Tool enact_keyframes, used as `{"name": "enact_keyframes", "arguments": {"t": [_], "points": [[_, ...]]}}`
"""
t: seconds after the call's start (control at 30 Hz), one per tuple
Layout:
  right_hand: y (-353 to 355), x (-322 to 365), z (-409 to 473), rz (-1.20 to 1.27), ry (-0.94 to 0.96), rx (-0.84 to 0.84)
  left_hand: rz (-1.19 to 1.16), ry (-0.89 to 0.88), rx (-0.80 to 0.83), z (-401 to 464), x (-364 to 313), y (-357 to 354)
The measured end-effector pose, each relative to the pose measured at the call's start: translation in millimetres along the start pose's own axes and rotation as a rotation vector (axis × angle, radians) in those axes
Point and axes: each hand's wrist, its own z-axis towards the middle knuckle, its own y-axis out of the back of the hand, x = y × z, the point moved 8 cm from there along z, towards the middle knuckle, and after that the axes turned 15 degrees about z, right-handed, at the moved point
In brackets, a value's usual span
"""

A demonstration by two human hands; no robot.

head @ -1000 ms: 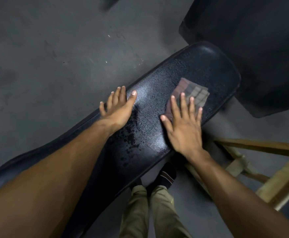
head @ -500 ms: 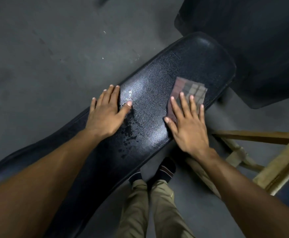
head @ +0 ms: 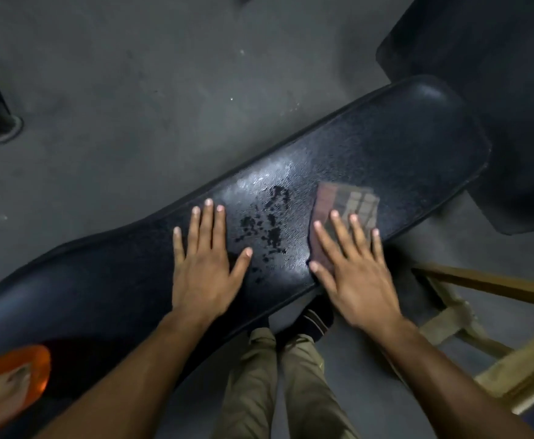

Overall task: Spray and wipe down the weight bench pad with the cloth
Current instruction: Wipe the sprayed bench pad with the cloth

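The black weight bench pad (head: pixel 401 147) runs diagonally from lower left to upper right. Wet droplets (head: pixel 265 229) and a shiny damp patch sit at its middle. A folded checked cloth (head: pixel 348 201), brownish and grey, lies flat on the pad's right half. My right hand (head: pixel 354 270) presses flat on the cloth's near part, fingers spread. My left hand (head: pixel 205 264) rests flat on the pad left of the wet spots, fingers apart, holding nothing. No spray bottle can be made out for sure.
An orange object (head: pixel 9 384) shows at the lower left edge on the pad. A wooden stool frame (head: pixel 481 312) stands right of the bench. A dark mat (head: pixel 497 74) lies at the upper right. My legs and socks (head: pixel 310 321) are below the pad.
My left hand slid from the pad's far edge onto its middle. My right hand and the cloth drew slightly back along the pad. The view shifted, and the orange object came into sight.
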Motion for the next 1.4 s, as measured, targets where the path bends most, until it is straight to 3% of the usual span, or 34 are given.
{"name": "enact_keyframes", "arguments": {"t": [0.17, 0.3, 0.43, 0.6, 0.77, 0.97, 1.4], "points": [[10, 36, 71, 0.095, -0.099, -0.075, -0.079, -0.015, -0.019, 2, 2, 0], [-8, 91, 72, 0.059, 0.067, -0.002, -0.194, -0.034, 0.001, 2, 6, 4], [-18, 82, 28, -0.004, 0.185, 0.072, -0.267, -0.053, 0.028, 2, 9, 7], [0, 33, 34, 0.001, 0.054, 0.056, -0.217, -0.054, 0.009, 1, 9, 6], [17, 63, 120, 0.161, -0.153, -0.079, -0.225, -0.051, -0.005, 1, 8, 6], [-9, 129, 118, 0.074, 0.154, 0.014, -0.300, -0.068, 0.031, 0, 9, 7], [-34, 72, -12, -0.046, 0.321, 0.068, -0.261, -0.043, 0.086, 5, 9, -1]]}}
